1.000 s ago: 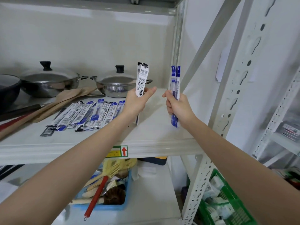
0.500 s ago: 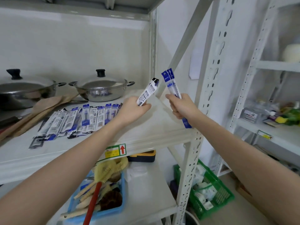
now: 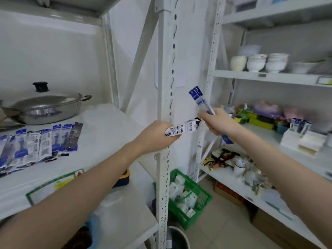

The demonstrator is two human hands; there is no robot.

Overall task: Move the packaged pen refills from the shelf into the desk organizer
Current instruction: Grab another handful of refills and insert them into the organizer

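While both hands grip refill packets, ends protrude.

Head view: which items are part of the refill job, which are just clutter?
Job:
- left hand holding white refill pack
- right hand holding blue refill packs
- refill packs on shelf
- white organizer

Clutter:
- steel pot
- bowls
- green basket

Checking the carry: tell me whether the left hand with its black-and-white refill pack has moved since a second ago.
Yes. The left hand has carried the black-and-white refill pack rightward, off the pot shelf and past the upright post, toward the desk organizer.
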